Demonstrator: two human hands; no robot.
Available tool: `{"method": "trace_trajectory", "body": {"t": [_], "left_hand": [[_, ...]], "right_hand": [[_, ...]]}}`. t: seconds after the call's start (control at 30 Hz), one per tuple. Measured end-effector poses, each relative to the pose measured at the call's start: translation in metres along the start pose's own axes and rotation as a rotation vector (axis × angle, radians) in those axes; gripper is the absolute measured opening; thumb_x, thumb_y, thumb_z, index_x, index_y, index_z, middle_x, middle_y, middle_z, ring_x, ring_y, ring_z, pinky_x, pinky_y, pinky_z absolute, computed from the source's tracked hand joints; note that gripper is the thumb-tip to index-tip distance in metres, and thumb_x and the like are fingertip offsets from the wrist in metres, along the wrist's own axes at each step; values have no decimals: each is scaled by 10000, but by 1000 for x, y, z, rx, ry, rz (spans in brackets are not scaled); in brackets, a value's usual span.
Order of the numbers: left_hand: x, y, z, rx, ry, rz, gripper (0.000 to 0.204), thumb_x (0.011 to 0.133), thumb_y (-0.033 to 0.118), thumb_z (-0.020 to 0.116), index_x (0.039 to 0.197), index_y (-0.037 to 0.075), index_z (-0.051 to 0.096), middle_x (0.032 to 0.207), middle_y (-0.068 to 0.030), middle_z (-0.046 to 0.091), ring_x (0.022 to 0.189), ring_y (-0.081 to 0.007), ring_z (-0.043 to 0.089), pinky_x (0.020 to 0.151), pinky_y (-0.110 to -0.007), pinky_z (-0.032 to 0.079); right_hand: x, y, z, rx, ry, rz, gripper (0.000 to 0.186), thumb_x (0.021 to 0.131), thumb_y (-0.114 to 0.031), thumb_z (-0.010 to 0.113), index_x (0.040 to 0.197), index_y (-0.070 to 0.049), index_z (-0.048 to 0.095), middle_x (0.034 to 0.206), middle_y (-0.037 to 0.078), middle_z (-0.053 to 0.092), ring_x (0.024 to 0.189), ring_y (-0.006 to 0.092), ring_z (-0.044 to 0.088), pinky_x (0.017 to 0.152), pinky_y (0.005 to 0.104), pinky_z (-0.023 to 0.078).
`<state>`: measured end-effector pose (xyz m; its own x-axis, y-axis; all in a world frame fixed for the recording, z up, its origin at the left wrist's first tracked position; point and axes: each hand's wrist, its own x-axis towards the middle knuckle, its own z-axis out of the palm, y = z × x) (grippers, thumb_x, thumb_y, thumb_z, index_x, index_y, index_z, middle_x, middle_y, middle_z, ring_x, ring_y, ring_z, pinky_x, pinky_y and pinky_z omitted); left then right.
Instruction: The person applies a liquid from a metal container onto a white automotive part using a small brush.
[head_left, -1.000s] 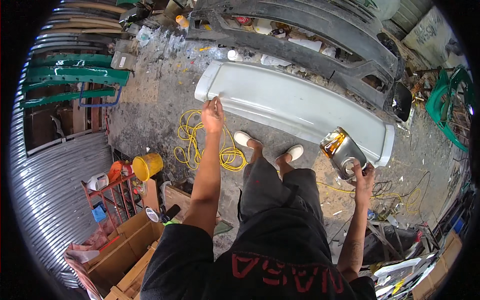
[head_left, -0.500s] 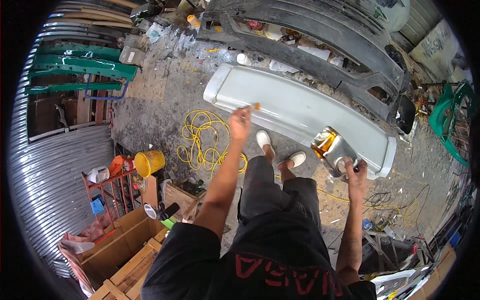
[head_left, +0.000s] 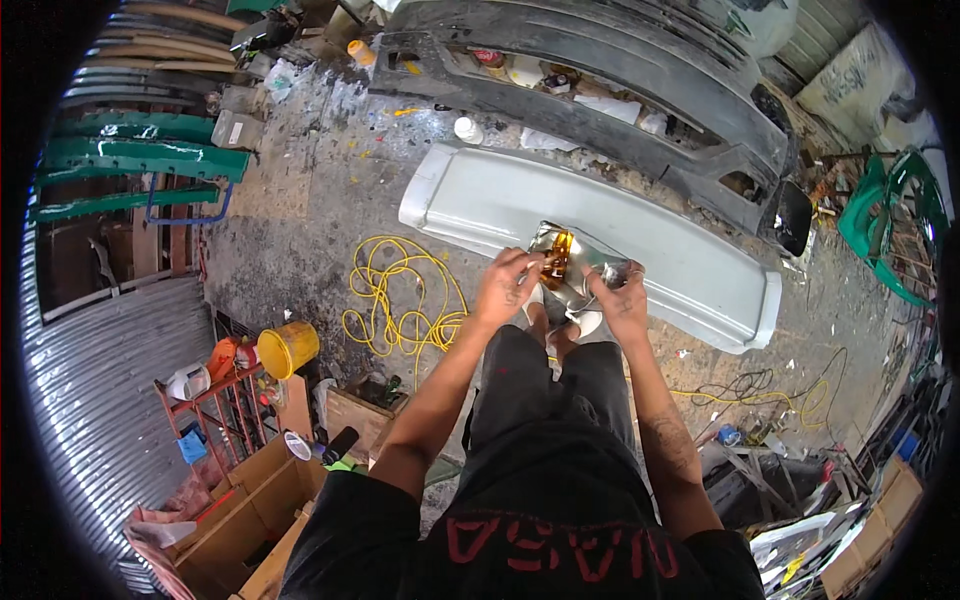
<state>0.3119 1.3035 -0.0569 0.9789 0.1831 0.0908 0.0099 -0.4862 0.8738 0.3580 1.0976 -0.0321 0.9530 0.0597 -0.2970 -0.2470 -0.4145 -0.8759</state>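
- Right hand (head_left: 619, 300) is gripping the metal tin (head_left: 577, 266).
- Left hand (head_left: 507, 287) is reaching the tin's left end, grip unclear.
- Long pale panel (head_left: 630, 235) is lying beyond.

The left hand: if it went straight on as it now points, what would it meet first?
The left hand would likely meet the metal container; depth is unclear, so they may already touch.

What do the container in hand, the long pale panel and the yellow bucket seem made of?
Container: probably shiny metal, given bright reflections. Panel: perhaps plastic or fibreglass; the smooth, glossy coat hides which. Bucket: likely plastic, solid yellow with smudges.
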Motion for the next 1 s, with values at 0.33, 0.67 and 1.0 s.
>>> {"method": "trace_trajectory", "body": {"t": [0.33, 0.67, 1.0], "left_hand": [[-11, -98, -64, -280, 349, -526, 168, 915, 131, 654, 1011, 20, 735, 864, -57, 683, 710, -86, 565, 627, -250, 455], [-8, -109, -55, 440, 245, -42, 199, 909, 98, 581, 1050, -4, 678, 926, -180, 662, 805, -352, 617, 713, -448, 512], [-14, -94, -16, 235, 226, -155, 217, 890, 110, 586, 1028, -13, 701, 836, -187, 637, 826, -372, 594, 759, -453, 494]], "right_hand": [[12, 9, 16, -145, 62, 0, 586, 750, -327, 824, 1016, 104, 529, 869, 165, 645, 769, 243, 613, 756, 339, 492], [-1, 14, -42, 128, 134, 231, 467, 842, -294, 767, 1100, 20, 535, 840, 49, 591, 629, 96, 499, 515, 256, 417], [-26, 3, -115, 78, 145, 328, 549, 894, -324, 706, 1269, 16, 493, 1083, 112, 624, 926, 157, 595, 676, 285, 529]]}}
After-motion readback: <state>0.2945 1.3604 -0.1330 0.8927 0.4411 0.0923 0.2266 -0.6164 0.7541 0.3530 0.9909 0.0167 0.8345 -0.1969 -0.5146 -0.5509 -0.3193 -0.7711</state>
